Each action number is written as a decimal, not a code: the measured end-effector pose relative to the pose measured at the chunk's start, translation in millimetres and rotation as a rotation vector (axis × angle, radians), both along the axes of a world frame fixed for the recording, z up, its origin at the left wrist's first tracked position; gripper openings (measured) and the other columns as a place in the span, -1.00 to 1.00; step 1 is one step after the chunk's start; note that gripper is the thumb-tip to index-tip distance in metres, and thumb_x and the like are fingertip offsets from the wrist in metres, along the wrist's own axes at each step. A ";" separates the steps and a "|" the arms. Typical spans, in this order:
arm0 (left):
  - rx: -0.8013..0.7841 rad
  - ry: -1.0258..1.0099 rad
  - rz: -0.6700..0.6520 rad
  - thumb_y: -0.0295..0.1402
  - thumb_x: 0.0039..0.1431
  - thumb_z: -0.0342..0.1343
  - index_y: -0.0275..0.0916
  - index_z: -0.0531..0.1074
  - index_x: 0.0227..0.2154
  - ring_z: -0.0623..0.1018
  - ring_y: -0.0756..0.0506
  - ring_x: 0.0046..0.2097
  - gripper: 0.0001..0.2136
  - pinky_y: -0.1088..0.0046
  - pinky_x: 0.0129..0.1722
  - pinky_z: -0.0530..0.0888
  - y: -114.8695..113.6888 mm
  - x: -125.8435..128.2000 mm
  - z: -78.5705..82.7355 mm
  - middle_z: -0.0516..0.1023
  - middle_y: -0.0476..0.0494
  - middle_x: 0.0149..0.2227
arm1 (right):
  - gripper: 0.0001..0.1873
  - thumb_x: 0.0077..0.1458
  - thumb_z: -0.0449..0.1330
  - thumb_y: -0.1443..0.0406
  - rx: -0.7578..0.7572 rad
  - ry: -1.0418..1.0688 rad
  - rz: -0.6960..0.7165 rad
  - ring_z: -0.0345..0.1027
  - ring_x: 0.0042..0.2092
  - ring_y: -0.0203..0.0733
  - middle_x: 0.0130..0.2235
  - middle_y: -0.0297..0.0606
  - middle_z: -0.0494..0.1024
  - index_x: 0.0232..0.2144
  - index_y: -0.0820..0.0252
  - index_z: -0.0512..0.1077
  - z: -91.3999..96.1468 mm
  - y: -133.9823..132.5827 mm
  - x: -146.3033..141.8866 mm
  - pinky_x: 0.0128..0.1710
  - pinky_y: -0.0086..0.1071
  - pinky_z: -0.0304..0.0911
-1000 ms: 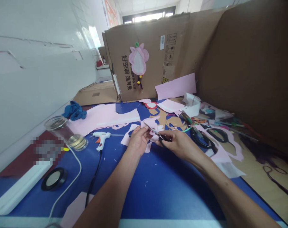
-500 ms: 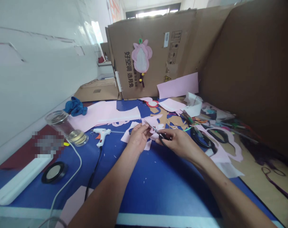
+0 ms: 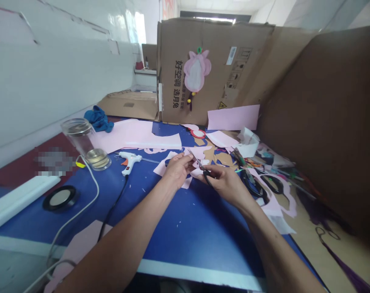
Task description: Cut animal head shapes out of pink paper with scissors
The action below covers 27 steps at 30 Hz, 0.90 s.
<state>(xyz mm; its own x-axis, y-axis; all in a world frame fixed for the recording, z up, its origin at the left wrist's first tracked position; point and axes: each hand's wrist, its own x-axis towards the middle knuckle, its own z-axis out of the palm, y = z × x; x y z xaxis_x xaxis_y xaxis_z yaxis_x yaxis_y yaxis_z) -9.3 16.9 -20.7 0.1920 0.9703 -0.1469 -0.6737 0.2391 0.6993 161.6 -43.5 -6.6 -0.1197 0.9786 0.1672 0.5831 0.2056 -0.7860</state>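
My left hand (image 3: 179,169) pinches a small piece of pink paper (image 3: 199,152) above the middle of the blue table. In my right hand (image 3: 226,181) is a pair of black-handled scissors (image 3: 205,173), its fingers wrapped round the handles. The blades point up and left, towards the left fingertips, and lie against the pink piece. Whether they cut into it is too small to tell. Pink offcuts (image 3: 186,183) and brown scraps (image 3: 224,158) lie under and around both hands.
A white glue gun (image 3: 130,162) with a black cord lies left of my hands, near a glass jar (image 3: 95,152). Black tape (image 3: 60,198) and a white power strip (image 3: 23,199) sit further left. Tall cardboard (image 3: 173,36) stands behind, bearing a pink flower-like ornament (image 3: 194,73).
The camera view has turned, so the background sits further right and the near table edge shows more. Both hands keep their hold; the scissors are at a slightly steeper angle.
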 end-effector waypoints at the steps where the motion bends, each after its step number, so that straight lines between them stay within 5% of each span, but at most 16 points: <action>1: 0.005 -0.002 0.000 -0.51 0.01 0.37 -0.29 0.52 -0.40 0.57 -0.02 -0.40 -0.87 0.44 -0.28 0.51 0.0 0.0 0.0 0.62 -0.12 -0.41 | -0.57 0.15 0.35 0.07 -0.006 0.016 0.009 0.15 -0.43 -0.26 -0.46 -0.39 0.46 -0.02 0.17 0.67 -0.3 0.2 -0.7 -0.43 -0.39 0.02; 15: 0.034 0.030 0.020 -0.52 0.05 0.33 -0.30 0.51 -0.42 0.58 -0.02 -0.43 -0.91 0.46 -0.34 0.50 0.9 -1.7 2.4 0.61 -0.12 -0.45 | -0.52 0.11 0.38 0.00 -0.031 0.109 0.008 -0.04 -0.45 -0.31 -0.52 -0.43 0.22 -0.10 0.24 0.66 -6.0 2.3 -8.8 -0.49 -0.38 -0.17; 27: 0.052 0.040 0.032 -0.51 0.12 0.30 -0.30 0.49 -0.39 0.58 -0.02 -0.44 -0.92 0.45 -0.33 0.49 3.6 -3.2 1.3 0.61 -0.13 -0.42 | -0.46 0.08 0.38 -0.06 -0.031 0.075 -0.032 -0.06 -0.47 -0.30 -0.54 -0.44 0.23 -0.07 0.23 0.65 -7.4 2.6 -12.3 -0.48 -0.36 -0.19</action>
<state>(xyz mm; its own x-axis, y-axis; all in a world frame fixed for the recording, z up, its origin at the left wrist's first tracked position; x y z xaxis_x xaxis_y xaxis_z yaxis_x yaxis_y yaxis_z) -12.5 20.5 -19.3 0.1553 0.9825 -0.1030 -0.6520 0.1803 0.7364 149.4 -40.9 -14.0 -0.0765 0.9866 0.1443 0.5284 0.1628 -0.8332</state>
